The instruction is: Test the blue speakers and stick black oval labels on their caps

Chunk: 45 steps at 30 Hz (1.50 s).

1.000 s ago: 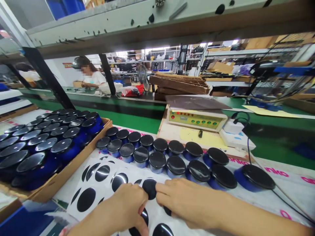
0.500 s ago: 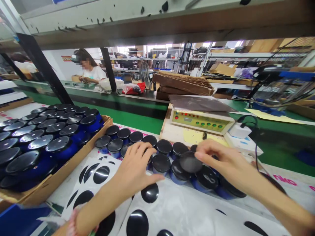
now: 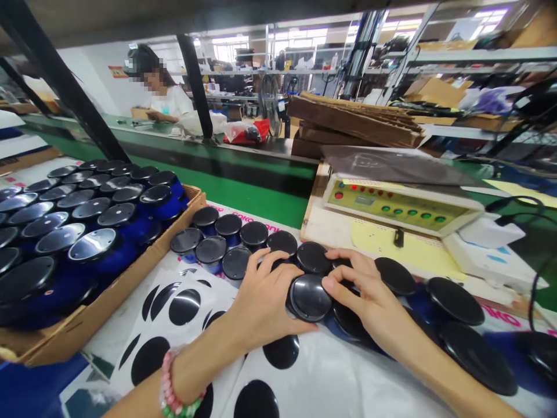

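black disc (image 3: 311,295) — pinched at its right rim by the right hand (image 3: 363,284), over a pot (image 3: 292,303) cupped by the left hand (image 3: 270,297) | kept toward the table's (image 3: 126,307) far edge | likely light, thin, bendy — best held by the rim

Two rows of jars (image 3: 210,249) run along the workbench's (image 3: 134,288) far edge, with sheets (image 3: 331,371) of discs (image 3: 185,306) before them toward the near edge, a carton (image 3: 113,293) of more jars to their left, and a control unit (image 3: 394,208) on a board (image 3: 328,229) behind their right half.
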Each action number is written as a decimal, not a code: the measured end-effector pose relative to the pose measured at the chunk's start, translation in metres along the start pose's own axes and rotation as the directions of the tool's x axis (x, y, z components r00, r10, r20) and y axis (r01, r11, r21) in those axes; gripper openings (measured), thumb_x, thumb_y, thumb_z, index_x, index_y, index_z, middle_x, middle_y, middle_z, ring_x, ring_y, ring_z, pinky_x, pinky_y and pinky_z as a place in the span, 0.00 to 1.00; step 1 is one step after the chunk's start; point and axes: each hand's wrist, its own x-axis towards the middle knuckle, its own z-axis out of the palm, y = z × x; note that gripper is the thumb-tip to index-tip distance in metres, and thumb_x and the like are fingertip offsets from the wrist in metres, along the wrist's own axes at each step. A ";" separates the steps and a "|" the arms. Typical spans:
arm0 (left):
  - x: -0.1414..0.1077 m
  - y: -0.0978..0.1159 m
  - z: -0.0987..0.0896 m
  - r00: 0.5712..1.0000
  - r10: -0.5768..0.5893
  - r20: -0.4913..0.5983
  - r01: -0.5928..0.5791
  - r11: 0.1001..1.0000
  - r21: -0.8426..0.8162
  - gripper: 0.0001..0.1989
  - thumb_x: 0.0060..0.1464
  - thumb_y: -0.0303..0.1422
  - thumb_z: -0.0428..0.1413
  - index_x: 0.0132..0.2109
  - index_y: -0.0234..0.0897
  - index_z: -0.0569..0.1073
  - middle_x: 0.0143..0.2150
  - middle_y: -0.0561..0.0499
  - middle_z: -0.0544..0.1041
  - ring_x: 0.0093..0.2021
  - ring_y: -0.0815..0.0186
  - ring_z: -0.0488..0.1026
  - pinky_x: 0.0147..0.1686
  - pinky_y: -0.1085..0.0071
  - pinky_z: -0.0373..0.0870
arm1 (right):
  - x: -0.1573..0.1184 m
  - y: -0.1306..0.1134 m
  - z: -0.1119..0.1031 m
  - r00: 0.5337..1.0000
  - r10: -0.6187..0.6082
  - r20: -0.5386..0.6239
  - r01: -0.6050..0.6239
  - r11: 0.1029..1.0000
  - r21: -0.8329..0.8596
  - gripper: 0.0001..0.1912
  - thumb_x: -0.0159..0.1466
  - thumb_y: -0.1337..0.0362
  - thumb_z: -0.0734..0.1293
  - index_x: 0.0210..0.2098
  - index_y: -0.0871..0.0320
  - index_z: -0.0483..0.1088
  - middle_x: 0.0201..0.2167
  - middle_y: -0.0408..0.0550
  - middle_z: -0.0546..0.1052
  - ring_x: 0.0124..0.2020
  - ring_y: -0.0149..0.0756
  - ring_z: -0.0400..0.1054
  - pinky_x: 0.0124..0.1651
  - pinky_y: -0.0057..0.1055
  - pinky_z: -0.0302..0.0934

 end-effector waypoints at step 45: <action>-0.008 0.006 0.004 0.988 0.133 0.072 -0.149 0.938 0.313 0.28 0.58 0.45 0.50 0.60 0.34 0.61 0.55 0.43 0.70 0.55 0.53 0.64 0.58 0.54 0.51 | -0.029 -0.037 -0.012 0.782 -0.592 0.195 0.472 0.358 -0.806 0.11 0.64 0.65 0.58 0.33 0.60 0.72 0.41 0.57 0.75 0.43 0.53 0.65 0.41 0.48 0.55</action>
